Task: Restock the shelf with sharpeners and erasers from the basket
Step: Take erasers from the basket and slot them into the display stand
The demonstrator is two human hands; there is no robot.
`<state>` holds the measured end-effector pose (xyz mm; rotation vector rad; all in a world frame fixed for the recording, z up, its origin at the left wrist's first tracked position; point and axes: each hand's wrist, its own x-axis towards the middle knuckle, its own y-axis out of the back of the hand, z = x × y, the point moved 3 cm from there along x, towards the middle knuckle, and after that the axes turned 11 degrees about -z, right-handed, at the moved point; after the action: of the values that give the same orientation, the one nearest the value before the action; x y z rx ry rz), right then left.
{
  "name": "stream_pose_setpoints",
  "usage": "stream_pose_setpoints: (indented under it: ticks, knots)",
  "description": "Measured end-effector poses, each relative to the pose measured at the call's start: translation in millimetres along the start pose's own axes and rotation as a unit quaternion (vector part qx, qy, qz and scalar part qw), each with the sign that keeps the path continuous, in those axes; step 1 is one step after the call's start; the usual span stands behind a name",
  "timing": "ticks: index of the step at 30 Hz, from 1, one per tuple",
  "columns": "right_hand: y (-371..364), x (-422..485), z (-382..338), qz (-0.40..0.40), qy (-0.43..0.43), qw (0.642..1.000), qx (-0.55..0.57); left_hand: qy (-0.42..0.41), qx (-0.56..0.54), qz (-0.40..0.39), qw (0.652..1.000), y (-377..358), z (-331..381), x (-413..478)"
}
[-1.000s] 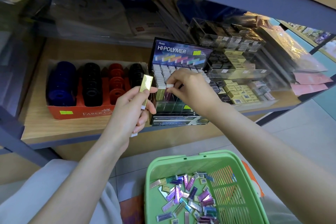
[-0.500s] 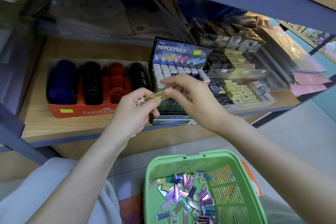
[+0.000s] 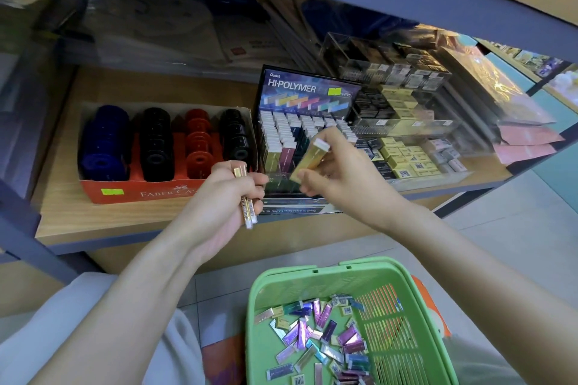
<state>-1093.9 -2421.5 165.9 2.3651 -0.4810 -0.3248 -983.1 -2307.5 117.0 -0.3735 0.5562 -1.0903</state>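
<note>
Grip: right hand [image 3: 339,173] pinches gold eraser [image 3: 310,159], display box [image 3: 297,89] just beyond fingertips; left hand [image 3: 223,198] curled round two slim erasers [image 3: 247,209].

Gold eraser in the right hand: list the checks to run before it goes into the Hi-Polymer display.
1. Right hand pinches the gold eraser: ok.
2. Gold eraser upright for its slot: not ok, tilted.
3. Free room in the gold column of the Hi-Polymer display: cannot tell from this angle.
4. Left hand grips the spare gold erasers: ok.
5. Basket holds more erasers to restock: ok.
</note>
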Motion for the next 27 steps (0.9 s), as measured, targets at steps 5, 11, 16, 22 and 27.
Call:
stream_pose_setpoints:
  ticks: [5,11,16,22,27]
  knots:
    - [2,17,2,0.082,0.002,0.995,0.054,-0.024,0.004,-0.016,1.0,3,1,-2]
    - [-5,32,-2,0.066,0.043,0.995,-0.063,-0.041,0.042,-0.008,0.998,7,5,-6]
    - [1,37,-7,0.047,0.082,0.981,-0.172,-0.043,0.096,0.015,0.994,12,9,-9]
    - [-7,40,-8,0.005,0.105,0.956,-0.274,-0.046,0.171,0.024,0.984,14,10,-10]
    - [-16,38,-6,0.053,0.117,0.937,-0.323,-0.038,0.167,0.037,0.985,16,9,-9]
